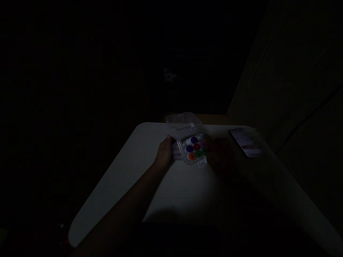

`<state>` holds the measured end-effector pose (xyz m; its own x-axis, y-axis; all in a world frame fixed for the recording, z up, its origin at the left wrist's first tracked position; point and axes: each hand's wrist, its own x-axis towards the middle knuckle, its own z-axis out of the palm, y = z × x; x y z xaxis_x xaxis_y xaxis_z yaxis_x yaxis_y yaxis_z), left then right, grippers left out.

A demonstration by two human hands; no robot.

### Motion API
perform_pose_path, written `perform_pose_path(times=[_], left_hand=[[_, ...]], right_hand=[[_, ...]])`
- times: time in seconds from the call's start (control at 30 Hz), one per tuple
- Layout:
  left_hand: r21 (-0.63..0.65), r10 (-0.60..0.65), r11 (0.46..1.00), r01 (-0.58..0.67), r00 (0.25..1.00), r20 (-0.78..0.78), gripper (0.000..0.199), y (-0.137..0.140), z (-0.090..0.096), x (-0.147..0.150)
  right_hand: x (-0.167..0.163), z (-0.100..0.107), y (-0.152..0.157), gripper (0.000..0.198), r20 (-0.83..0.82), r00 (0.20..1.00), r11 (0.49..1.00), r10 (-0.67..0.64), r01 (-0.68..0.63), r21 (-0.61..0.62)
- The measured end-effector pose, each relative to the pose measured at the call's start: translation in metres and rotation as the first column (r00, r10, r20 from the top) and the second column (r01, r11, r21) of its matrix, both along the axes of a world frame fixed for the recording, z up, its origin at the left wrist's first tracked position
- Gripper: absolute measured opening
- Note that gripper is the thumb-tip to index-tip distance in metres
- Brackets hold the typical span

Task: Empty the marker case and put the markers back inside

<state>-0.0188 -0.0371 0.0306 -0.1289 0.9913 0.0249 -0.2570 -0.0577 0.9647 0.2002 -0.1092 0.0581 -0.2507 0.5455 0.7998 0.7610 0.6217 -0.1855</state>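
Note:
A clear plastic egg carton is held a little above the table, its see-through lid swung up at the far side. In it sit several egg-shaped pieces, with coloured parts in orange, purple, red, green, pink and blue beside white parts. My left hand grips the carton's left side, thumb at the near hinge corner. At the carton's right side my right hand lies in deep shadow, next to the pieces there. Its fingers are too dark to make out. A small white label shows at the carton's near right corner.
The white table has rounded corners and is dimly lit. A phone with its screen lit lies at the right, partly blurred out. A wall with a dark cable rises along the right. Everything beyond the table is nearly black.

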Motion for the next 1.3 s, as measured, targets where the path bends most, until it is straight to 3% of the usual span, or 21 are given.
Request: perform_pose_path(times=[0.17,0.4,0.5,0.67,0.9,1.13,1.3], left_hand=[[0.012,-0.362,0.931,0.365,0.918,0.161,0.073,-0.015,0.003,0.012],[0.101,-0.463,0.885,0.455,0.882,0.086,0.098,-0.021,-0.003,0.007],[0.125,-0.554,0.825,0.552,0.832,-0.02,0.1,-0.018,-0.006,0.002],[0.128,-0.476,0.84,0.527,0.83,-0.292,0.077,-0.021,-0.005,0.001],[0.086,-0.432,0.852,0.516,0.787,-0.441,0.063,-0.022,-0.002,0.003],[0.02,-0.503,0.828,0.56,0.758,-0.415,0.058,-0.022,-0.003,0.006],[0.022,-0.497,0.831,0.556,0.758,-0.422,0.058,-0.021,-0.006,0.007]], right_hand=[[0.001,-0.002,-0.003,0.044,-0.141,0.986,0.994,-0.091,0.099,0.046],[0.007,0.002,0.002,0.044,-0.255,0.957,0.987,-0.139,0.155,0.045],[0.008,0.001,0.003,0.045,-0.242,0.959,0.987,-0.144,0.156,0.029],[0.006,0.003,-0.001,0.046,-0.233,0.964,0.991,-0.124,0.134,0.025],[0.003,-0.001,0.003,0.052,-0.325,0.939,0.984,-0.112,0.15,0.093],[0.007,-0.007,0.008,0.053,-0.356,0.934,0.997,-0.024,-0.005,-0.08],[0.008,-0.008,0.007,0.061,-0.357,0.934,0.998,0.007,-0.031,-0.062]])
